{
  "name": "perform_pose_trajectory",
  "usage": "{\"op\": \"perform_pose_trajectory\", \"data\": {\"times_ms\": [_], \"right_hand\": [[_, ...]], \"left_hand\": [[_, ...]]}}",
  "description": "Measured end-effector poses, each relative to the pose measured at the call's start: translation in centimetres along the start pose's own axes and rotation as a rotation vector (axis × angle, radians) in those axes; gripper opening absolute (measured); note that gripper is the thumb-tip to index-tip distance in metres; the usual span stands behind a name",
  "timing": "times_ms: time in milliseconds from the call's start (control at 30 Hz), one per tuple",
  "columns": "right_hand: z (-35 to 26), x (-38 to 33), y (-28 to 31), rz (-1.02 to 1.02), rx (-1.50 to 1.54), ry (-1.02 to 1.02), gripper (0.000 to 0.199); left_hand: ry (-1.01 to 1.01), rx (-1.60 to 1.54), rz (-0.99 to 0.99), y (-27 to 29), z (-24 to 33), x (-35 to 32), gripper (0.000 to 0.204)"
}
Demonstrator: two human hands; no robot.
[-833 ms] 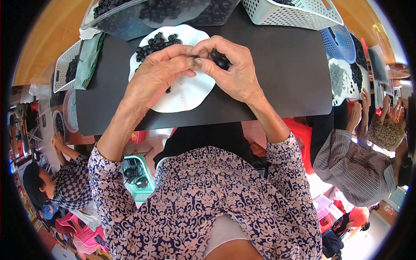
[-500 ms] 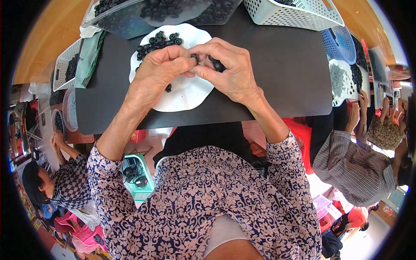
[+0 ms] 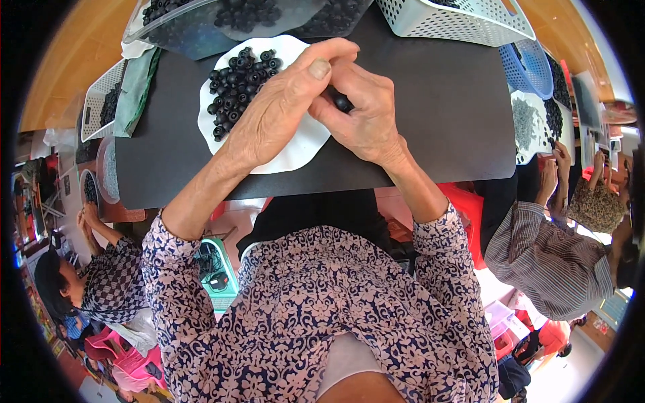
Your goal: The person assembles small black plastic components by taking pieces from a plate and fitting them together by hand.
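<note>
A white, wavy-rimmed plate [image 3: 285,158] lies on the dark table before me. Small black rounded pieces [image 3: 234,91] with hollow ends are heaped on its left part. My right hand [image 3: 366,111] is closed with its fingers curled; a black rounded piece [image 3: 342,102] shows inside it, between thumb and palm. Across its fingertips lies my left hand [image 3: 285,104], thumb against the stretched forefinger. The left hand's other fingers are hidden, and anything pinched where the two hands meet is out of sight.
A clear tub [image 3: 269,30] of black pieces and a white perforated basket [image 3: 457,27] stand at the far edge. A blue basket [image 3: 531,70] is at right, a green-edged cloth [image 3: 138,94] at left. Co-workers [image 3: 554,258] sit at both sides.
My left hand has moved up and right, and its thumb and forefinger have turned over my right fingertips. The black piece between the hands is hidden now. More of the heap shows.
</note>
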State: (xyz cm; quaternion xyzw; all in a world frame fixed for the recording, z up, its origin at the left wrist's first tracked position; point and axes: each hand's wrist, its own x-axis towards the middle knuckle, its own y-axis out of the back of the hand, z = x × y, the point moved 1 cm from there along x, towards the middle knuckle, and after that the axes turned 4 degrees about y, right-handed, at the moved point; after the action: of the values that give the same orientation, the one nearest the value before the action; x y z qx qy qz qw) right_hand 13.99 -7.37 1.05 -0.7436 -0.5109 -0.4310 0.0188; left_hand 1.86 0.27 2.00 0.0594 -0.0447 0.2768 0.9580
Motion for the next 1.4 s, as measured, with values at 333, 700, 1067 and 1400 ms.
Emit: {"op": "perform_pose_trajectory", "data": {"times_ms": [333, 700, 1067, 1400], "right_hand": [[0.2, 0.1, 0.5, 0.020, 0.148, -0.180, 0.015], [-0.1, 0.5, 1.0, 0.040, 0.404, -0.425, 0.012], [0.4, 0.5, 1.4, 0.015, 0.972, -0.579, 0.013], [1.0, 0.4, 1.5, 0.077, 0.978, -0.602, 0.013]], "left_hand": [[0.015, 0.117, 0.123, 1.9, 1.2, -0.2, 0.041], [-0.251, 1.170, 0.123, 5.8, -1.0, -0.2, 0.026], [-0.222, 1.005, 0.149, 4.9, -1.0, -0.4, 0.024], [-0.217, 1.090, 0.026, 3.7, -1.2, -0.2, 0.022]]}}
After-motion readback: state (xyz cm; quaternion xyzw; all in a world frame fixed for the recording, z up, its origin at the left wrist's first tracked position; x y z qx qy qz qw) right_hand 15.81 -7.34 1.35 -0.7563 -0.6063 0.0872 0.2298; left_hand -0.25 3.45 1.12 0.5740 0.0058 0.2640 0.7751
